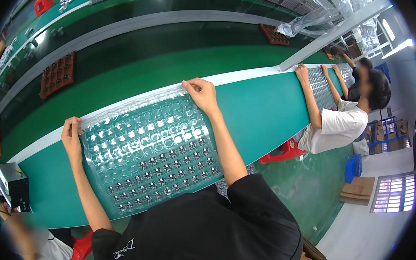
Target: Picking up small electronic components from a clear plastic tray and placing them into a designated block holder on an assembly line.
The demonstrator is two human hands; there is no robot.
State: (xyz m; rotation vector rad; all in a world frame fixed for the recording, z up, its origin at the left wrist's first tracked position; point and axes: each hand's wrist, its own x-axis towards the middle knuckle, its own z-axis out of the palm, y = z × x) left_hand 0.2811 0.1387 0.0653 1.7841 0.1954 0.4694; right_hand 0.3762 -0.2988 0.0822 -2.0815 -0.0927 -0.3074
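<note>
A clear blister tray (105, 158) lies in front of me on the green table, close to its front edge. Small black-and-silver parts (159, 171) sit in the pockets of its nearer rows, while the farther rows hold no parts. My left hand (73, 133) is closed with its fingertips on the tray's far left corner. At the far right corner my right hand (202, 94) pinches the tray edge between thumb and fingers. Both arms reach forward along the tray's sides.
Beyond the white ledge (249, 76) runs a green conveyor belt (174, 51) with reddish-brown trays (58, 74) of parts. A black box (13, 186) stands at the table's left end. Co-workers sit on both sides; one in a white shirt (340, 127) handles another clear tray (321, 88).
</note>
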